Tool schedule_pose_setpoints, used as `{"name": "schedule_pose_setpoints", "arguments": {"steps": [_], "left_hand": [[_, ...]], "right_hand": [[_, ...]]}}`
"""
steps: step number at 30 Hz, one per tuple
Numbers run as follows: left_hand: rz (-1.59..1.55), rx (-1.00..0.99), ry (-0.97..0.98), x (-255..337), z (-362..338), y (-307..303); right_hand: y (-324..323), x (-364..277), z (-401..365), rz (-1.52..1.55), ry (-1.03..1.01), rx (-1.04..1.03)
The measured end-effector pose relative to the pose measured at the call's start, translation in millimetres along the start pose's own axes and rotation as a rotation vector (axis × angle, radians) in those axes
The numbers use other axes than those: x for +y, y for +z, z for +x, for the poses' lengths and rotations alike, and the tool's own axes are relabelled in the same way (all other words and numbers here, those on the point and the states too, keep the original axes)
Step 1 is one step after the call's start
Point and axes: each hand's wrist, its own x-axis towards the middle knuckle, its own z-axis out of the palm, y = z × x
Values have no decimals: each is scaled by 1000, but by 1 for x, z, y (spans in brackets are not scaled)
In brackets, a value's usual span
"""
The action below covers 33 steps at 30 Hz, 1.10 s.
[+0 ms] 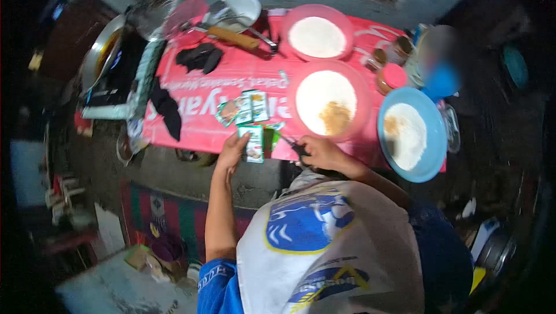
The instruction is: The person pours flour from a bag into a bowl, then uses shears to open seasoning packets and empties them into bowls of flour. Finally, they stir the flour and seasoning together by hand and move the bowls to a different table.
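My left hand (232, 150) pinches a small green-and-white sachet (253, 146) at the near edge of the table. Wrapped round the dark handles of a pair of scissors (298, 149), my right hand (322, 154) is just to the right, with the blades toward the sachet. Several similar sachets (252, 106) lie fanned out beyond my left hand. Beyond the scissors stands a pink basin of white powder (315, 97) with a light brown powder (336, 118) on it. To the right, a blue basin (438, 152) holds white powder with a brownish patch.
Another pink basin (347, 24) of white powder stands at the back. Jars (394, 76) cluster at the right. A wooden-handled utensil (234, 38), a white bowl (246, 7) and black cloths (200, 57) lie at the left, near a stove with a pan (95, 62).
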Motion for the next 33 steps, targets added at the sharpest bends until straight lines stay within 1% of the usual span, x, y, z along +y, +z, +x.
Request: {"name": "schedule_pose_setpoints", "arguments": {"steps": [1, 3, 4, 6, 9, 12, 14, 19, 21, 22, 24, 25, 27, 29, 31, 33], "left_hand": [[113, -14, -35, 7, -1, -2], [85, -68, -35, 18, -8, -1], [78, -48, -33, 19, -9, -2], [85, -151, -64, 19, -8, -4], [128, -169, -56, 18, -8, -4], [132, -169, -65, 18, -11, -2], [170, -174, -63, 14, -9, -4], [154, -184, -62, 13, -8, -5], [161, -186, -73, 15, -9, -5], [155, -192, -73, 16, -8, -5], [149, -200, -74, 18, -7, -4], [181, -211, -93, 20, -7, -1], [213, -222, -112, 20, -6, -1], [254, -181, -112, 20, -5, -3], [252, -180, -102, 25, -7, -2], [249, -177, -92, 27, -8, -2]], "right_hand": [[-10, -29, -1, 45, 34, -62], [-18, -40, 2, -74, 62, -150], [-17, -43, 5, -78, 52, -168], [-17, -48, 10, -101, 48, -201], [-15, -54, 16, -113, 11, -211], [-15, -65, 20, -111, 14, -242], [-13, -64, 23, -109, 3, -246], [-9, -46, 32, -152, 3, -279], [-4, -39, 34, 153, 14, -290], [-5, -41, 34, 153, 15, -290], [-10, -50, 35, -71, -7, -310], [-10, -53, 37, -69, -5, -310], [-10, -56, 41, -180, -21, -291], [-4, -33, 49, -136, -35, -282], [-2, -28, 51, -93, -48, -274], [-1, -29, 53, -73, -149, -272]]}}
